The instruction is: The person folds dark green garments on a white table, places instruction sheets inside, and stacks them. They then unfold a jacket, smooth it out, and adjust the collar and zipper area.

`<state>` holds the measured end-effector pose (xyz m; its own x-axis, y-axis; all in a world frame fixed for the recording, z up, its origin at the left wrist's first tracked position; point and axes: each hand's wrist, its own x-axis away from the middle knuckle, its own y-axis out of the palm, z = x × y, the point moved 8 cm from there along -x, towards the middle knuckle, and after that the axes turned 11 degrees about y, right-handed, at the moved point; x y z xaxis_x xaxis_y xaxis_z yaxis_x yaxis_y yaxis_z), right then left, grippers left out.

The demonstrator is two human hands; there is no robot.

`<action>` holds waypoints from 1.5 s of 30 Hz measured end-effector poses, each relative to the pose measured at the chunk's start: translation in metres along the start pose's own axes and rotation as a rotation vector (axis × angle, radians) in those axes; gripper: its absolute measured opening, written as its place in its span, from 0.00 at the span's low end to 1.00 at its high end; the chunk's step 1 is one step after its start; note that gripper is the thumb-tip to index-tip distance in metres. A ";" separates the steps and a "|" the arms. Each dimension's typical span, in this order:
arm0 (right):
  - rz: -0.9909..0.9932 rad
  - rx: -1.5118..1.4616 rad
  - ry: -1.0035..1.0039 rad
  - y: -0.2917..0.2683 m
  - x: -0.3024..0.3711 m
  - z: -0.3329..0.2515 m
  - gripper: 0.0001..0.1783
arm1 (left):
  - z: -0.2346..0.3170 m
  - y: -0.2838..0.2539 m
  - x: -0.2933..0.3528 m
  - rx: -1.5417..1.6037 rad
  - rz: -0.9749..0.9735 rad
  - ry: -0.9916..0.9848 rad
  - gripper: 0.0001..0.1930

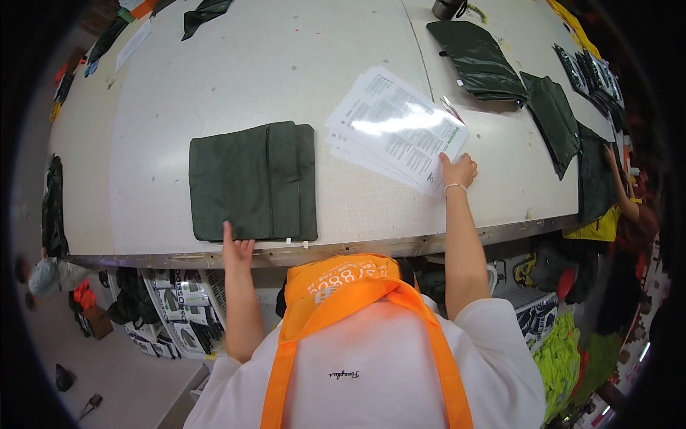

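A folded dark green garment lies near the front edge of the table, with a dark zip line and small white tags at its lower edge. My left hand is at its lower left edge, one digit laid on the fabric and the other fingers bent at the rim. To the right, a fanned stack of printed sheets lies on the table, its glossy top catching the light. Closed on the right edge of these sheets is my right hand, with a white bracelet on the wrist.
More dark green folded pieces lie at the right, beside a pen and a dark cup. Packaged goods sit at the far right. Another person's arm reaches in there. Shelves with packs are under the table.
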<state>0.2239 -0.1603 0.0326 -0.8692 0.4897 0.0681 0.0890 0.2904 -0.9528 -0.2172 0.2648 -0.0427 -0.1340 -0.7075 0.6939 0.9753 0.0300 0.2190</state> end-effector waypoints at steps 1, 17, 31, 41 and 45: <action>-0.073 -0.094 0.018 0.007 -0.011 0.008 0.28 | 0.007 -0.007 0.011 -0.170 -0.037 -0.034 0.32; -0.506 -0.921 -0.222 0.001 -0.062 0.007 0.11 | -0.009 0.149 0.041 -1.547 -0.249 1.447 0.27; -1.236 -0.536 -0.164 0.025 0.105 -0.033 0.11 | 0.038 0.135 0.047 -1.084 -0.274 1.454 0.05; -1.324 -0.604 -0.213 0.064 0.210 -0.107 0.08 | 0.050 0.157 0.100 -0.983 -0.436 1.554 0.05; -1.379 -0.898 -0.040 0.112 0.277 -0.109 0.09 | 0.032 0.170 0.106 -0.973 -0.437 1.464 0.05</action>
<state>0.0460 0.0977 -0.0230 -0.5366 -0.5421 0.6467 -0.4910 0.8238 0.2831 -0.0711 0.2175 0.0901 -0.6586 -0.5484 -0.5152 0.7317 -0.3069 -0.6087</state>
